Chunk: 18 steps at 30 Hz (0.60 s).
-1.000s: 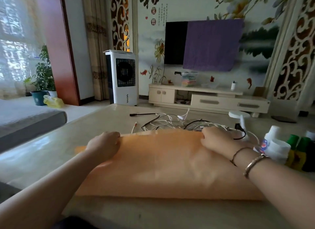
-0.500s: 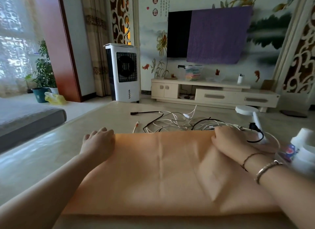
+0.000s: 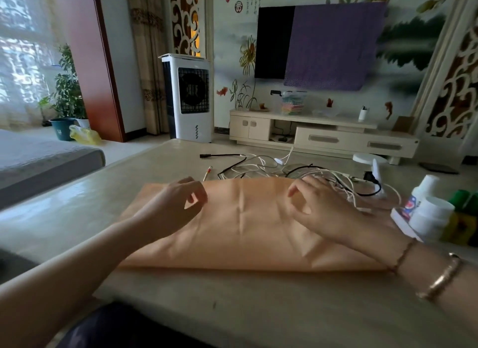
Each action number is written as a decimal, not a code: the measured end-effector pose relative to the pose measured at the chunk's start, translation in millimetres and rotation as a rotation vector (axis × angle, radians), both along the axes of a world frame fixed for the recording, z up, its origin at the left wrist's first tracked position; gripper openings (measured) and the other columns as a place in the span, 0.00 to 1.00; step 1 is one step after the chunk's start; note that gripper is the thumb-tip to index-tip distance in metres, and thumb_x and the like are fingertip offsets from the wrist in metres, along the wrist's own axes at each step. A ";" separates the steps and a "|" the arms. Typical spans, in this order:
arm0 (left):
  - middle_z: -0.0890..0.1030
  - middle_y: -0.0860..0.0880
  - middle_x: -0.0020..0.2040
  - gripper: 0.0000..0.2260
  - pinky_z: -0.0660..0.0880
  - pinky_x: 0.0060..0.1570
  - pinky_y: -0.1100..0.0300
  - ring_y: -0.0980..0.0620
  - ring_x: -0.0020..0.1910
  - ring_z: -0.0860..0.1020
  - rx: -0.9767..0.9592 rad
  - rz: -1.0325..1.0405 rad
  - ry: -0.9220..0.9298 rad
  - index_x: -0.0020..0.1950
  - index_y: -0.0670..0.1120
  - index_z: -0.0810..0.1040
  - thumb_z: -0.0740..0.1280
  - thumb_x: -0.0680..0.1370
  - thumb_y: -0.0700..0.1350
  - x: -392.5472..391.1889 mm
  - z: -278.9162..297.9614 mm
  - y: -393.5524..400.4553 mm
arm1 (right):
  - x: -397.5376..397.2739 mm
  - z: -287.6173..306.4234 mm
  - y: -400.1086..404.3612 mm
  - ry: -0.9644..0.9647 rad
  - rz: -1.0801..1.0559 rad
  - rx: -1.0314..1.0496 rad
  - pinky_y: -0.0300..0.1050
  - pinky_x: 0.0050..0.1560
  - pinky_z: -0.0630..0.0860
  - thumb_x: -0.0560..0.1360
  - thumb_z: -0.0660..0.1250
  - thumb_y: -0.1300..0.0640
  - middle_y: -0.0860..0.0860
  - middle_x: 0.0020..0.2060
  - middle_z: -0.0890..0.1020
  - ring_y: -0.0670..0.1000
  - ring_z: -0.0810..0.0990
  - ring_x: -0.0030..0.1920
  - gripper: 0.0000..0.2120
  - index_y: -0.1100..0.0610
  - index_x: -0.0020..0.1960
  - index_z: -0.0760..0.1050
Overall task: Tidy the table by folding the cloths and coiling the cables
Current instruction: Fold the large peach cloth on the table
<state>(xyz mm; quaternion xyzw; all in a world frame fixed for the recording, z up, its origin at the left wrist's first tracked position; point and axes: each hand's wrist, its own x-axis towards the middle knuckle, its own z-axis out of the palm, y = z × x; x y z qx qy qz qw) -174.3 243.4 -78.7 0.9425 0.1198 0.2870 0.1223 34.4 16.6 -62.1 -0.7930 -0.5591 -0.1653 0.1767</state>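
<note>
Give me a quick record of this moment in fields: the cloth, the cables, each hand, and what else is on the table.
cloth: orange cloth lies folded flat on the table, creases showing
cables: white and black cables in a loose tangle beyond the cloth's far edge, not coiled
left hand: left hand above the cloth, fingers loosely curled, holding nothing
right hand: right hand above the cloth's far right part, fingers loosely curled, holding nothing
other items: white bottles and green bottles at the right edge

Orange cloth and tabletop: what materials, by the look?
Orange cloth: thin woven fabric, matte, going by its soft creases and limp folded edge. Tabletop: probably polished stone or glossy laminate; it mirrors the window light. Cannot tell which.
</note>
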 end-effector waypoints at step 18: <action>0.58 0.51 0.78 0.28 0.53 0.73 0.62 0.53 0.76 0.58 0.119 0.028 0.753 0.78 0.53 0.55 0.56 0.79 0.37 -67.9 -1.6 -34.3 | -68.2 -7.4 -71.9 -0.131 -0.185 -0.599 0.44 0.46 0.70 0.77 0.54 0.66 0.56 0.62 0.76 0.57 0.77 0.59 0.20 0.58 0.67 0.69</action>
